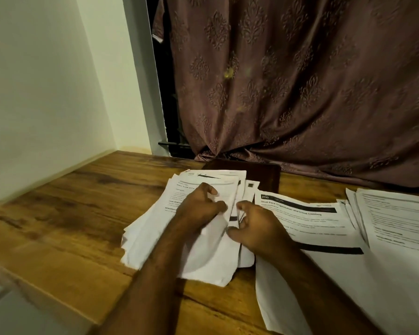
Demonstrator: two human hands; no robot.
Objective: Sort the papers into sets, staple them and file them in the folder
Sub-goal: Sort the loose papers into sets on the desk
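A wooden table (70, 213) stands in a corner, with a pale wall (46, 81) on the left and a brown patterned curtain (300, 81) hanging down to its far edge.

The left hand (198, 206) lies on top of a loose middle pile of papers (155, 233), its fingers curled and pinching the right edge of the top sheet. The right hand (257, 228) sits just beside it, touching the same edge, with thumb and curled fingers nipping at sheets there; how many sheets it holds cannot be told, since the frame is blurred at that spot.

Three groups of paper show. The middle pile is untidy, its sheets fanned, with its long axis running from the near left toward the far right, print heads at the far end. To its right lies a second pile (312, 228) topped by a sheet with a black header bar and a black bar lower down, its long axis running away from the person, heading at the far end. A third pile (397, 218) lies at the right edge of view, overlapping the second and tilted slightly.

A dark flat folder (264, 175) lies at the far edge under the curtain, partly covered by the middle pile. A grey blurred object (15, 310) fills the near left corner.
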